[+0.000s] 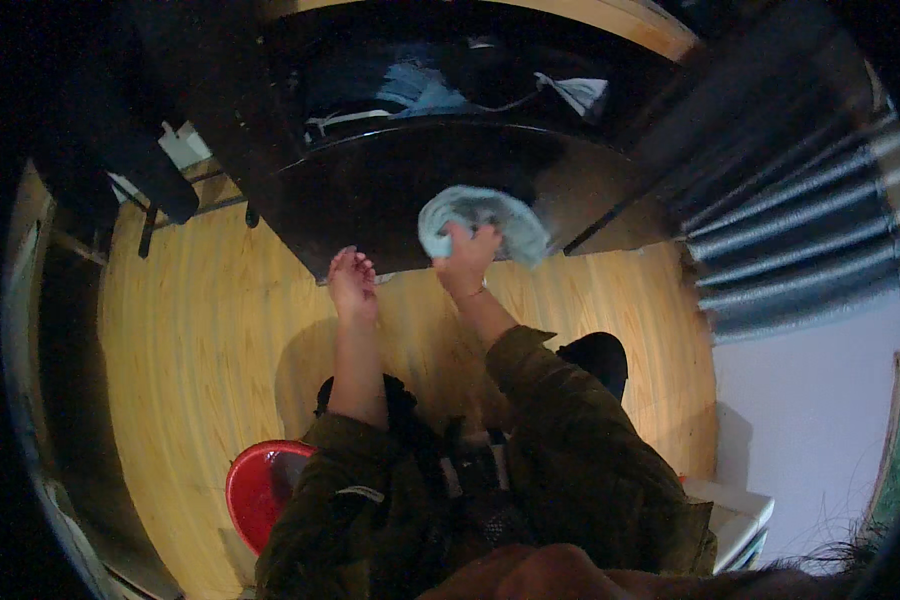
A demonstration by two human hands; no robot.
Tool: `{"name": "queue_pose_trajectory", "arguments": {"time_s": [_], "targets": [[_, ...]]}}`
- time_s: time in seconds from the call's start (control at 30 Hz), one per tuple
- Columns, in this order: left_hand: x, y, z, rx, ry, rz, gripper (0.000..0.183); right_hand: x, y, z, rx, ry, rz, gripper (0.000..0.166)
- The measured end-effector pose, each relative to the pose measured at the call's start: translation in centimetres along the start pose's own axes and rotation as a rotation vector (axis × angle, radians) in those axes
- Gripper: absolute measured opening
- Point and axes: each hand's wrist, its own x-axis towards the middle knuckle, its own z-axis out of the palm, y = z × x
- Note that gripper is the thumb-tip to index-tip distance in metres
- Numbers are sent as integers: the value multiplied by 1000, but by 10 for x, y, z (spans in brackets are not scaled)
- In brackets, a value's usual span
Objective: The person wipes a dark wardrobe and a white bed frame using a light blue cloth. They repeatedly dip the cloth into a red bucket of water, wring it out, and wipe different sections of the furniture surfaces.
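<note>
My right hand (pixel 469 259) grips a pale blue-green cloth (pixel 521 214), which spreads over the dark glossy front panel (pixel 390 176) of a low piece of furniture. The cloth's outer edge is blurred. To the left, my left hand (pixel 354 281) hovers near the panel's lower edge, its fingers loosely curled and nothing visible in them. Above the panel, a dark recess holds a crumpled blue fabric (pixel 424 90) and a whitish pointed item (pixel 581 91) that I cannot identify.
A red basin (pixel 251 495) stands on the wood-look floor (pixel 195 360) by my left arm. Dark blue-grey curtains (pixel 795 232) hang at the right. A white box-like object (pixel 731 506) sits at the lower right. Black furniture legs (pixel 147 232) rise at the left.
</note>
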Motion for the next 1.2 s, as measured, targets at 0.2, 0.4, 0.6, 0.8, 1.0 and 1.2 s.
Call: {"name": "queue_pose_trajectory", "arguments": {"time_s": [0.2,0.4,0.6,0.8,1.0,1.2], "targets": [[1,14,-7,-73,236,252,5,-88,7,55,130,-670,-277,29],[8,29,-10,-206,413,297,6,-76,35,34,94,-529,-199,38],[3,12,-3,-225,434,328,7,69,-57,-58,323,-13,-190,31],[2,17,3,-266,443,368,9,122,-136,-36,131,271,-732,35],[3,46,-15,-312,676,529,13,47,-167,62,-179,-61,-885,32],[-22,97,-15,-65,830,934,20,-71,-129,138,-194,-565,-1081,23]]}}
